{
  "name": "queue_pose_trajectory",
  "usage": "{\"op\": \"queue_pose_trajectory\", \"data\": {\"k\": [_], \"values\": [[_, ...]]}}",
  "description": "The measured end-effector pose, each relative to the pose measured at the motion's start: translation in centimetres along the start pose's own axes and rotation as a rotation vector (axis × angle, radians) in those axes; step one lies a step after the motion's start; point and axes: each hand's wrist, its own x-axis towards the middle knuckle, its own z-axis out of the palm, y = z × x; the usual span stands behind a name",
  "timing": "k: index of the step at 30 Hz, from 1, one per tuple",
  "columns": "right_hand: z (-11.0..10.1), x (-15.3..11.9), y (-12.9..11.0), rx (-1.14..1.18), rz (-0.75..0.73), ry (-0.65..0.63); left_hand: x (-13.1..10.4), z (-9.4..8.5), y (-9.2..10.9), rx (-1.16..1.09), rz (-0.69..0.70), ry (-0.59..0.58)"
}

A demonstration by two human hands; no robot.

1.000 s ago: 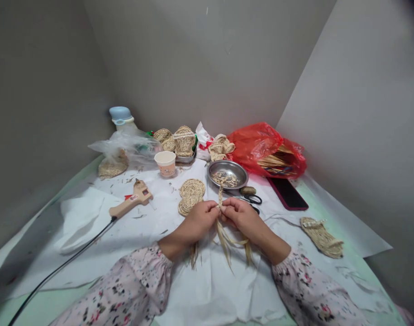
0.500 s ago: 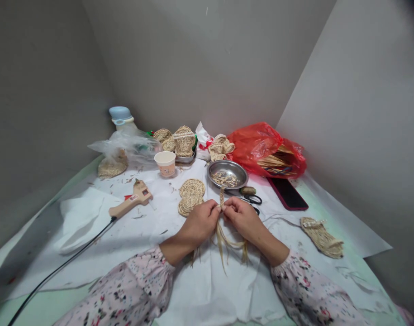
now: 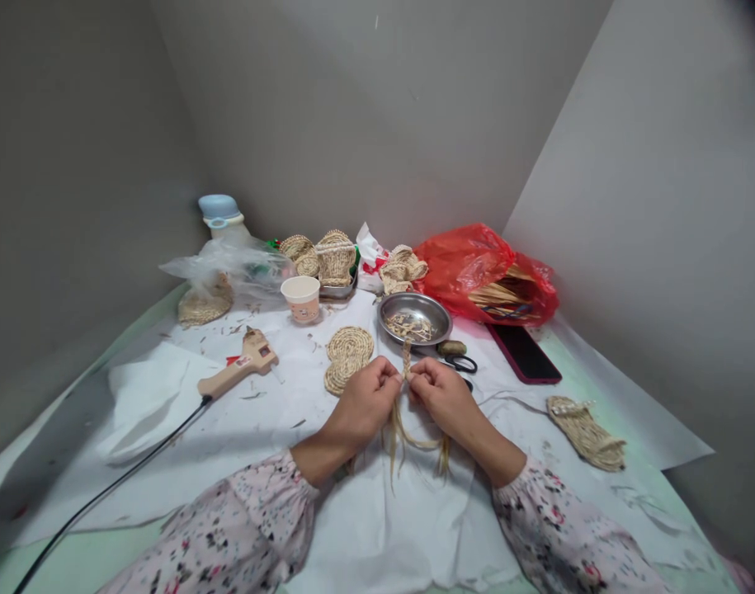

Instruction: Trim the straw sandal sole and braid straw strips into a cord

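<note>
Between my two hands is a short straw braid (image 3: 406, 356), its plaited end pointing away from me toward the steel bowl (image 3: 416, 302). My left hand (image 3: 372, 398) pinches the straw at the lower end of the plait. From the other side my right hand (image 3: 440, 394) pinches it too, fingertips almost touching the left ones. Loose straw strands (image 3: 408, 441) hang down below both hands. Just beyond my left hand lies a flat coiled straw piece (image 3: 350, 356) shaped like a figure eight. The bowl holds straw scraps.
Scissors (image 3: 462, 363) and a thread spool (image 3: 452, 348) lie past my right hand, near a phone (image 3: 526, 353). A glue gun (image 3: 241, 363) with its cord and a paper cup (image 3: 301, 299) are left. Behind stands a red bag (image 3: 469, 268); a woven slipper (image 3: 586, 433) lies right.
My hands have shifted slightly at the plait, the left one a little up. The loose strands hang differently, swung a bit left. Everything else is unmoved.
</note>
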Motion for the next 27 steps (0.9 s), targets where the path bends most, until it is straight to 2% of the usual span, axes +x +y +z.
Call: {"op": "queue_pose_trajectory", "data": {"k": [6,16,21,27], "values": [[0.0,0.1,0.0,0.014,0.004,0.006,-0.3,0.3,0.4,-0.043,0.043,-0.020],[-0.2,0.0,0.0,0.064,0.036,0.077,-1.0,0.4,1.2,0.178,0.143,0.036],[-0.1,0.1,0.4,0.242,0.066,0.104,-1.2,0.5,1.3,0.175,0.197,-0.009],[-0.1,0.3,0.2,0.459,0.144,0.087,-1.2,0.8,1.1,0.200,0.182,-0.010]]}}
